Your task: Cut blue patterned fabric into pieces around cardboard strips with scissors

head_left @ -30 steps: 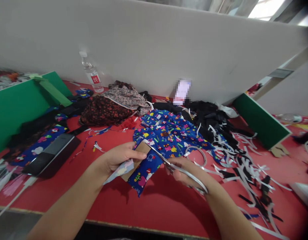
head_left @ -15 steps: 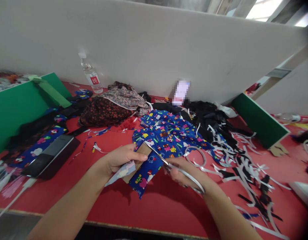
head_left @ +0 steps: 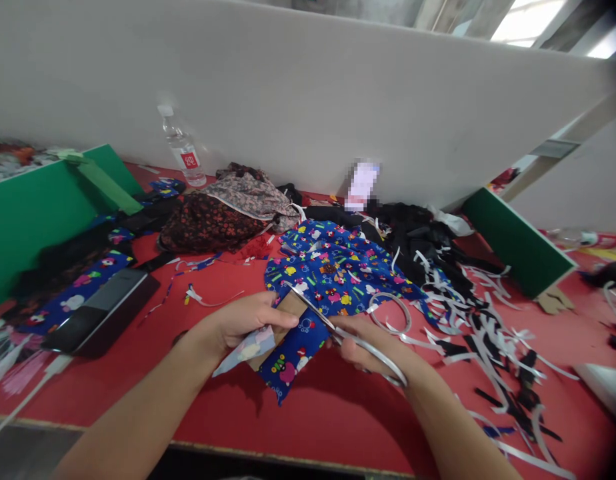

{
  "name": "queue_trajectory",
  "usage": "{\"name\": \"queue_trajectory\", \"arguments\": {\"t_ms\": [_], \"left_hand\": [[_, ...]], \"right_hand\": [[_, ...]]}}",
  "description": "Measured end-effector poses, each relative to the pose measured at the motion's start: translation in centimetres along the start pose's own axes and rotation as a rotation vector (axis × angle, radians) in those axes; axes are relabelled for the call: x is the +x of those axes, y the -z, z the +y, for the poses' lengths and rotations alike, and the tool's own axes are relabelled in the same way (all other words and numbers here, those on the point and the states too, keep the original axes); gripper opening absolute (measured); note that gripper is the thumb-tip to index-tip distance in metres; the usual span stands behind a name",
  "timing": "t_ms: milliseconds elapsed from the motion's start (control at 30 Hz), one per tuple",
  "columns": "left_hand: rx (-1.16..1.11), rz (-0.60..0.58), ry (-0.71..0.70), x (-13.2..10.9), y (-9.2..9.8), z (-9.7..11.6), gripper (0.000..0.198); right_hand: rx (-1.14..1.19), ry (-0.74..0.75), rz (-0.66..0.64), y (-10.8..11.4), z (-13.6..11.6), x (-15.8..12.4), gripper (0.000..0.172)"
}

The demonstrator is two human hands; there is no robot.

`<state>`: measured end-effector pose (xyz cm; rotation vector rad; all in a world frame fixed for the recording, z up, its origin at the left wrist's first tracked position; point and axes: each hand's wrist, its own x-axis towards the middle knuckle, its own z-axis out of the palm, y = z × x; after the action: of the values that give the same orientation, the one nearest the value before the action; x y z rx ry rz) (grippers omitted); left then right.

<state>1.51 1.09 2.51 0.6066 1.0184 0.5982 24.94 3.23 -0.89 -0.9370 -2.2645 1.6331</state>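
Observation:
My left hand is closed on a brown cardboard piece wrapped in blue cartoon-print fabric, held just above the red table. My right hand grips silver scissors; their blades point up and left across the cardboard and the fabric's edge. The strip runs back into a larger heap of the same blue fabric behind the hands.
Several white and black cut strips litter the right side. A tape ring lies by my right hand. Floral cloth pile, water bottle, green boards, a dark flat device at left.
The scissors and right hand have edged slightly left and down along the fabric; the left hand shifted a little with the cardboard. Otherwise nothing moved.

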Motion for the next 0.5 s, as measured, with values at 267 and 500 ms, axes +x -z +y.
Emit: {"name": "queue_trajectory", "arguments": {"t_ms": [267, 500], "left_hand": [[0.027, 0.034, 0.023, -0.2, -0.1, 0.2, 0.028], [0.023, 0.004, 0.017, -0.3, -0.2, 0.1, 0.028]], "right_hand": [[-0.033, 0.013, 0.029, 0.0, 0.1, -0.3, 0.066], [-0.089, 0.043, 0.023, 0.2, -0.6, -0.1, 0.072]]}}
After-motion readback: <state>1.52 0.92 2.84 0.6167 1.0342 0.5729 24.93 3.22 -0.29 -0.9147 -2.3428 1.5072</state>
